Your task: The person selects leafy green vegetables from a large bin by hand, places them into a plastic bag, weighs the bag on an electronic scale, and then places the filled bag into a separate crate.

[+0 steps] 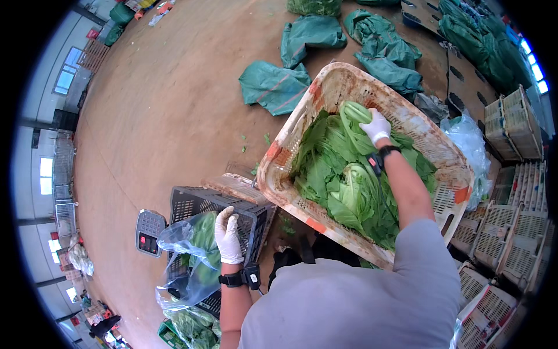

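My right hand [375,126], in a white glove, grips the pale stem end of a leafy green vegetable [355,114] in a large, stained white plastic basket [287,144]. More leafy heads [348,196] lie heaped below it. My left hand [229,235], gloved too, is raised over the edge of a dark grey plastic crate [187,196], its fingers slightly bent; whether it pinches anything is unclear. Against it lies a clear plastic bag [192,279] with green leaves inside, in the crate. A digital scale display [150,233] stands at the crate's left side.
Green woven sacks [274,87] lie on the floor beyond the basket. Stacked white crates [492,231] stand at the right, with clear plastic film [468,157] beside the basket. Bagged greens [192,325] sit below the dark crate. Leaf scraps dot the brown floor.
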{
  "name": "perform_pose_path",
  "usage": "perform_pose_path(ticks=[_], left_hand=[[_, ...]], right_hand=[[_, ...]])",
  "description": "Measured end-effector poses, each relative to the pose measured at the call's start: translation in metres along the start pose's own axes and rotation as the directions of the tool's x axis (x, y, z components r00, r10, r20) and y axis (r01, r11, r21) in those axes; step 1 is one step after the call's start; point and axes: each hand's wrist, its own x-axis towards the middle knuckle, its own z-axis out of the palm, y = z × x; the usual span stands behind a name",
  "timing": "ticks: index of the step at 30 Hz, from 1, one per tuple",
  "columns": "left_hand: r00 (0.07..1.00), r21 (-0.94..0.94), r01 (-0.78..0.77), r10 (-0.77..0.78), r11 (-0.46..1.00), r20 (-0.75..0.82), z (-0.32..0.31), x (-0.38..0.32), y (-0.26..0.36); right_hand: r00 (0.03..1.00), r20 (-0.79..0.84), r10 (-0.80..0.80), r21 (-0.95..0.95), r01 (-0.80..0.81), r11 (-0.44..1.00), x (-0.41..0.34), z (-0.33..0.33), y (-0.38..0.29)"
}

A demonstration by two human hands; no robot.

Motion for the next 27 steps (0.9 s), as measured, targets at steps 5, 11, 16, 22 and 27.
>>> perform_pose_path(ticks=[5, 11, 16, 22, 27], left_hand=[[0.991, 0.028, -0.118, 0.116, 0.993, 0.073, 0.017, 0.01, 0.034], [0.829, -0.212, -0.299, 0.363, 0.931, 0.425, 0.063, -0.006, 0.107], [0.497, -0.36, -0.486, 0.59, 0.796, 0.636, 0.07, -0.043, 0.141], [0.587, -0.453, -0.272, 0.519, 0.849, 0.622, 0.032, -0.054, 0.117], [0.51, -0.36, -0.476, 0.585, 0.802, 0.63, -0.005, -0.082, 0.088]], right_hand=[[0.958, -0.062, -0.281, 0.834, 0.204, 0.512, -0.064, -0.081, -0.008], [0.94, 0.33, -0.09, 0.93, -0.34, -0.137, -0.175, -0.16, -0.059], [0.97, 0.035, -0.242, 0.991, -0.003, 0.132, -0.262, -0.169, -0.124], [0.827, -0.3, -0.476, 0.47, 0.562, 0.681, -0.35, -0.169, -0.198], [0.685, -0.497, -0.532, 0.283, 0.708, 0.647, -0.38, -0.17, -0.22]])
